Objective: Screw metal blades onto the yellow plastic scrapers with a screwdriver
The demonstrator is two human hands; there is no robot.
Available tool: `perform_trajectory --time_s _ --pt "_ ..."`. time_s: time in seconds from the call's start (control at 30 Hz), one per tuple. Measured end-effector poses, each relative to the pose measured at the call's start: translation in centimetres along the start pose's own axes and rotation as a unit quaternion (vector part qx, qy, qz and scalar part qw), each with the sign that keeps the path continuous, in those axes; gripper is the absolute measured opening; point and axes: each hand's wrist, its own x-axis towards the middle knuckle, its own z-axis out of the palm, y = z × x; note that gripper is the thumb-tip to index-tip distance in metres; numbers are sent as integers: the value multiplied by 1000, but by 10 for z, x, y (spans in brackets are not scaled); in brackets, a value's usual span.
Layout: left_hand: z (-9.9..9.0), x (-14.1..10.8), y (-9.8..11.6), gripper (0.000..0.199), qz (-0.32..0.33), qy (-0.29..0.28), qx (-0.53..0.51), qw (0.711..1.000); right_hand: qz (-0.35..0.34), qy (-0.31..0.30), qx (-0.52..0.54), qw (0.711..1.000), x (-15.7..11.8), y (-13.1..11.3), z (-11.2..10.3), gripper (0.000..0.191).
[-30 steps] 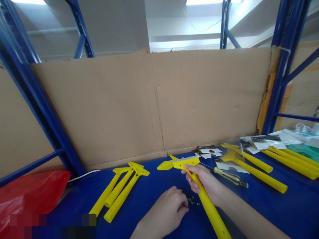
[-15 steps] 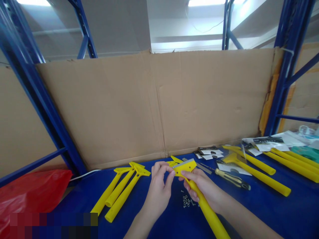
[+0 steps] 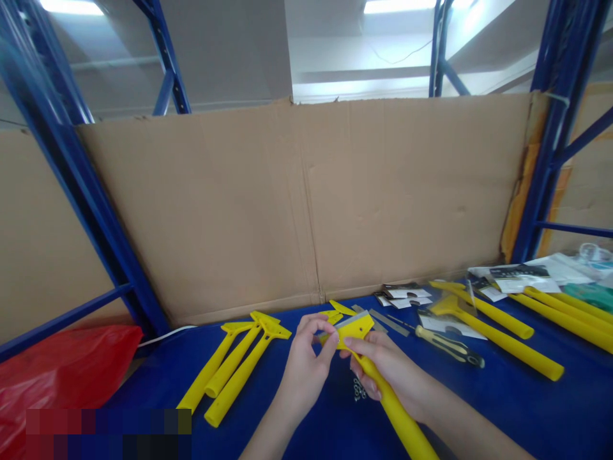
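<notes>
A yellow scraper (image 3: 390,399) with a long handle and a metal blade along its head is between my hands. My right hand (image 3: 383,364) grips it just below the head, thumb on the yellow plastic. My left hand (image 3: 309,354) pinches the left end of the scraper head between thumb and fingers; anything small in that pinch is hidden. Small metal screws (image 3: 358,390) lie on the blue table (image 3: 330,428) beneath, partly covered by my right hand. Loose flat blades (image 3: 390,322) and yellow head pieces (image 3: 341,307) lie behind my hands.
Three yellow scraper handles (image 3: 239,377) lie at the left, near a red plastic bag (image 3: 71,364). On the right are a screwdriver (image 3: 447,345), more yellow scrapers (image 3: 512,342) and packaged cards (image 3: 407,294). A cardboard panel (image 3: 215,211) stands behind, between blue posts.
The scraper head has tilted and shifted slightly down in my hands. My right hand has moved a little, covering more of the screws. The camera view has shifted slightly.
</notes>
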Motion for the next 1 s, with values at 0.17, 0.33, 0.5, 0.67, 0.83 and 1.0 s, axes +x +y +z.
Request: perform_trajectory --time_s 0.17,0.33,0.5,0.67,0.83,1.0 --pt "2 0 -4 22 -14 8 -40 999 0 8 5 1000 2 2 0 19" --pt "-5 -1 -4 10 147 -17 155 977 19 9 28 999 2 -1 -1 20" --pt "-19 -6 2 36 300 -109 350 881 61 7 44 997 7 -11 -13 27" --pt "-16 -11 3 39 314 -106 353 875 117 -49 4 992 8 -17 -24 36" --pt "-6 -9 -7 28 215 -25 248 944 51 -101 30 993 -2 -26 -28 53" --pt "1 -2 -16 5 -78 55 20 995 -88 68 -208 972 -3 -26 -42 25"
